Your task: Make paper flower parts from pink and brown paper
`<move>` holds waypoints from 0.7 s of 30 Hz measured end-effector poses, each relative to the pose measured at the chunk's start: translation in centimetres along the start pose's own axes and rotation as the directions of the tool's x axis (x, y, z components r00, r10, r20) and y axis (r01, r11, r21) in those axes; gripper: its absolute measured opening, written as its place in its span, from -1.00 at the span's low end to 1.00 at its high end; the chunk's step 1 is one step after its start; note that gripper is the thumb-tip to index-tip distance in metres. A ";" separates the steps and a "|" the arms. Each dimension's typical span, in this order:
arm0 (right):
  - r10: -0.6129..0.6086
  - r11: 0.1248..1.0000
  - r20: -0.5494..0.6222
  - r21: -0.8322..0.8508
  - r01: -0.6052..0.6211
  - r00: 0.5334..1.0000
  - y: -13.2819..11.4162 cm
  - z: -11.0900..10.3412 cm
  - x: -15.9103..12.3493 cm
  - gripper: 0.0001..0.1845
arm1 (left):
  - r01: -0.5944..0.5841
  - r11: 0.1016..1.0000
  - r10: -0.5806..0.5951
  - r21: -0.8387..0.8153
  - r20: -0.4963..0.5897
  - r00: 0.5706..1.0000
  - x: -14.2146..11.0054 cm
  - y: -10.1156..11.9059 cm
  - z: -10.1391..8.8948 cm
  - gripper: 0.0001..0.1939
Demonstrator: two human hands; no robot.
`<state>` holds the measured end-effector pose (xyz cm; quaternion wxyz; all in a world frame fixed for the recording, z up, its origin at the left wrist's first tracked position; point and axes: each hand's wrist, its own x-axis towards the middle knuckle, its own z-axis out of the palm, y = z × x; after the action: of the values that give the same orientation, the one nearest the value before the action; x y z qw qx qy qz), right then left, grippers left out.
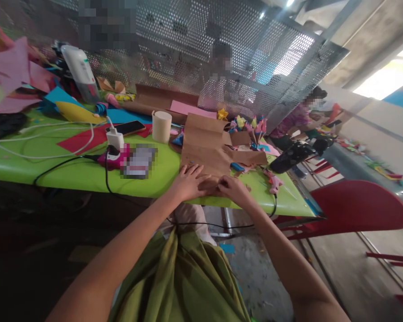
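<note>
A creased sheet of brown kraft paper (203, 142) lies along the green tabletop, its near end under my hands at the table's front edge. My left hand (190, 182) rests flat on that end, fingers spread. Just to its right, my right hand (234, 188) has its fingers curled and pressed together at the paper's near right part. A small brown piece shows between the two hands; whether it is a fold of the same sheet I cannot tell. A pink glue gun (274, 182) lies right of my right hand, with its black cord hanging over the edge.
A cream paper roll (161, 126), a phone (130, 128) and a pink power strip (116, 158) with a white charger stand left. Folded paper flowers (251, 127) and a black bottle (291, 157) are right. A red chair (359, 208) stands beyond; another person (293, 118) sits behind.
</note>
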<state>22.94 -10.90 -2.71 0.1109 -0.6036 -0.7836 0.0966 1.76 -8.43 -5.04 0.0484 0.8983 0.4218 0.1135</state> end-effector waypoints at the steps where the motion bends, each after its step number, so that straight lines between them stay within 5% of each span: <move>1: 0.005 0.999 -0.008 0.045 -0.004 1.000 0.6 0.1 -0.1 -0.87 | -0.004 1.000 0.004 -0.006 0.000 1.000 0.0 0.0 0.0 -0.34; 6: 0.009 0.974 -0.047 0.229 0.002 0.999 2.0 0.9 -0.6 -0.86 | -0.009 1.000 0.009 -0.016 0.011 1.000 0.0 0.0 -0.3 -0.30; 13: -0.030 0.952 -0.082 0.302 0.054 0.996 0.9 1.1 -0.4 -0.91 | -0.024 0.999 0.026 -0.027 0.086 0.996 0.1 0.6 -1.1 -0.49; 18: -0.093 0.940 -0.043 0.327 0.102 0.995 -0.1 0.4 -1.5 -0.95 | -0.025 0.999 0.028 -0.034 0.091 0.995 0.1 0.5 -0.7 -0.51; 21: -0.071 0.863 0.029 0.502 0.047 0.997 0.0 -0.6 -4.0 -0.94 | -0.024 0.999 0.027 -0.025 0.115 0.993 0.2 0.4 -0.7 -0.49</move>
<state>24.10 -14.74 -2.40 0.2483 -0.5275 -0.7520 0.3073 1.99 -8.52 -4.31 0.0816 0.9081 0.4053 0.0669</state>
